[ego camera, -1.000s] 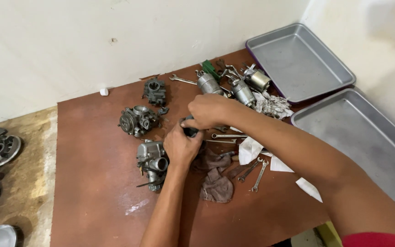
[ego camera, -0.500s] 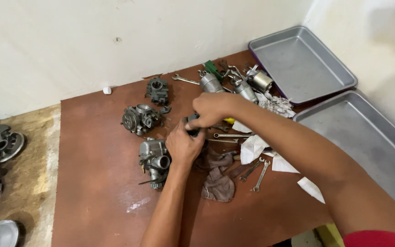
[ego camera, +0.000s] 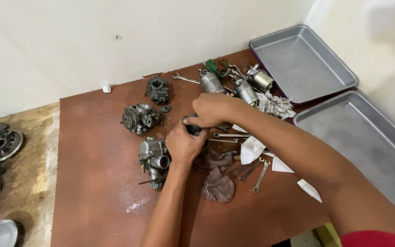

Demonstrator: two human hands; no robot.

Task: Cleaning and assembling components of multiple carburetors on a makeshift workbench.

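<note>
Small dark part (ego camera: 193,129), mostly hidden, sits gripped between closed left hand (ego camera: 184,145) and right hand (ego camera: 212,110).

On the desk (ego camera: 92,183) there are three carburetors: one at upper centre (ego camera: 157,89), one just below it (ego camera: 140,118), one at the centre (ego camera: 154,158). Two grey metal trays stand on the right, one in the upper right (ego camera: 302,61), one lower (ego camera: 366,142). Two hands, the left (ego camera: 184,144) and the right (ego camera: 213,109), meet in the middle. One brown rag (ego camera: 216,183) lies below them. Two small wrenches (ego camera: 257,170) lie beside the rag.
</note>
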